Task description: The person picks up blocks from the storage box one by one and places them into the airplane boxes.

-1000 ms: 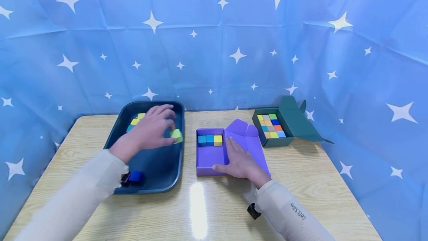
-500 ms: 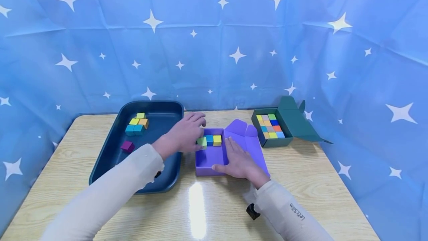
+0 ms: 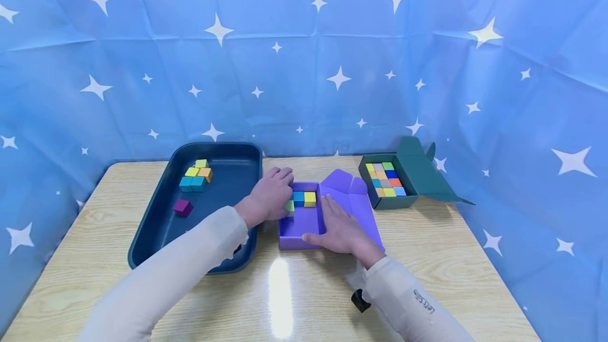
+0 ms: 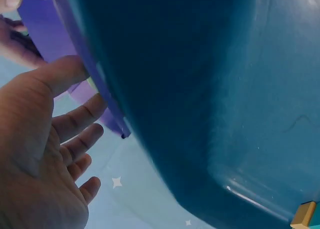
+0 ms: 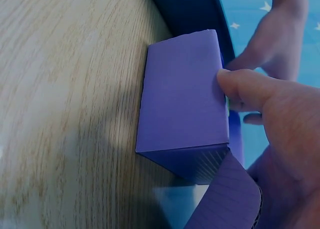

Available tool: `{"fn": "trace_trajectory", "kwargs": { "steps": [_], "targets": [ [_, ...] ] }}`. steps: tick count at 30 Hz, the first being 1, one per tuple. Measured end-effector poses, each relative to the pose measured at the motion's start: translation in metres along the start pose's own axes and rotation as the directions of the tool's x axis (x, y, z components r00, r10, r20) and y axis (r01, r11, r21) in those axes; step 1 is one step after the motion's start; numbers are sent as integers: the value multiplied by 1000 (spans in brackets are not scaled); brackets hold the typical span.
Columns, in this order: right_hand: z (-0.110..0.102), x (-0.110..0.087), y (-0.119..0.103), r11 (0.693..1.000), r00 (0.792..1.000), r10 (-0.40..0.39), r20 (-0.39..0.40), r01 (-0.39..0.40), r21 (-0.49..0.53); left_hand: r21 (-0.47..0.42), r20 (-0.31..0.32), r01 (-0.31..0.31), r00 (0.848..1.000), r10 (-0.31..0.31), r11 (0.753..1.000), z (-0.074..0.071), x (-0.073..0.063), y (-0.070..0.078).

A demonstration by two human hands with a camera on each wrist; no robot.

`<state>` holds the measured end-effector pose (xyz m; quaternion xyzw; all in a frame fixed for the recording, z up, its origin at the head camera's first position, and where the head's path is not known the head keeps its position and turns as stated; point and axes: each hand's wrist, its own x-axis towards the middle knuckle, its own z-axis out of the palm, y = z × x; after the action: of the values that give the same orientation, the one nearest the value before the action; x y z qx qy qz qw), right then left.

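At the far left of a pale wooden table, we see a dark blue tray. Toward its back sits a cluster of small cubes: one yellow-green, one yellow, one orange and a pair of teal cubes. A magenta cube lies apart, nearer to us.

Next comes our left hand, in a white sleeve, stretched across the tray's right edge. Its thumb and forefinger pinch a light green cube at the left side of an open purple box; we cannot tell whether the cube touches the bottom. In the box's back row, a blue cube stands beside a bright yellow cube.

Our right hand rests at the box's right side, fingers straight, thumb spread wide and touching the front rim. The purple lid lies folded out under and beyond it.

At the far right, a dark green box holds rows of mixed-colour cubes, its lid folded out to the right.
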<state>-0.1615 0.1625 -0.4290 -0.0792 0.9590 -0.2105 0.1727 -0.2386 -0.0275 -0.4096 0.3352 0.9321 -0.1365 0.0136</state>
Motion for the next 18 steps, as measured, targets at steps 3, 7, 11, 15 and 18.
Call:
{"fn": "trace_trajectory", "kwargs": {
  "steps": [3,7,11,15,18],
  "targets": [
    [0,0,0,1000,1000,-7,-2,6,-6,39,22,-2,1000,1,999,4,4,4],
    [0,0,0,1000,1000,-7,-5,7,-7,103,39,7,999,-11,995,8,8,7],
    [0,0,0,1000,1000,-6,-5,6,-5,148,60,20,998,-29,989,8,9,10],
    [0,0,-1,1000,1000,-4,-7,4,-6,198,71,3,997,-17,980,9,10,13],
    [0,0,-1,1000,1000,-3,-9,3,-8,237,73,-16,997,-1,971,10,11,16]
  ]
}}
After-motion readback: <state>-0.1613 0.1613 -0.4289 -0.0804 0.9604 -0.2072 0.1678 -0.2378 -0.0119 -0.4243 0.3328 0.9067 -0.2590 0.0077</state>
